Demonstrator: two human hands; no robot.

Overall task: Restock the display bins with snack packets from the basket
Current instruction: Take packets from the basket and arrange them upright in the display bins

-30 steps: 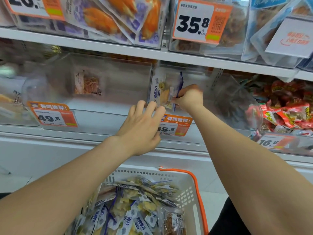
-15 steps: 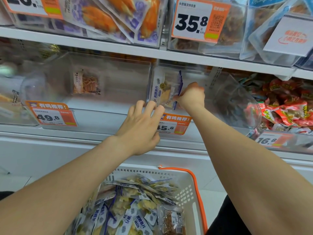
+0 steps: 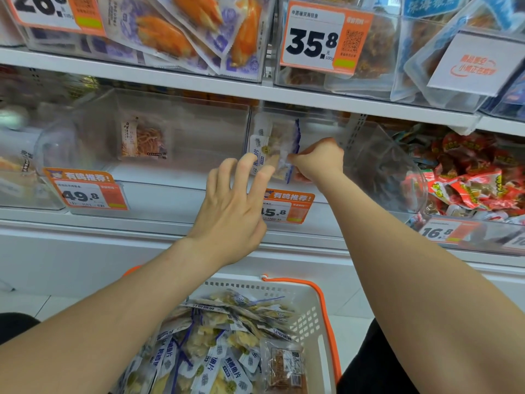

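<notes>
Head view, the only feed I've got. The right hand is up inside the clear plastic display bin, its fingers curled and pinching the edge of a few blue-and-white snack packets, which stand upright by the bin's left wall. The left hand is out in front, fingers straight and spread, tips touching the face of the same packets. It is steadying them and gripping nothing. Just below those fingertips I read 45.8 on the orange-and-white price tag.

I'd call this early in the job. Past the right fingers the bin is mostly bare plastic, with only this small bunch in it. Well below both hands, the white slotted plastic basket with the orange handle is piled with a heap of matching packets, so there's plenty left to move.

Left of the left fingers, a second clear bin holds one pale noodle-like packet. It looks short too, though I can't tell whether the basket carries stock for it. Right of the right hand, the bin of red packets looks well filled.
</notes>
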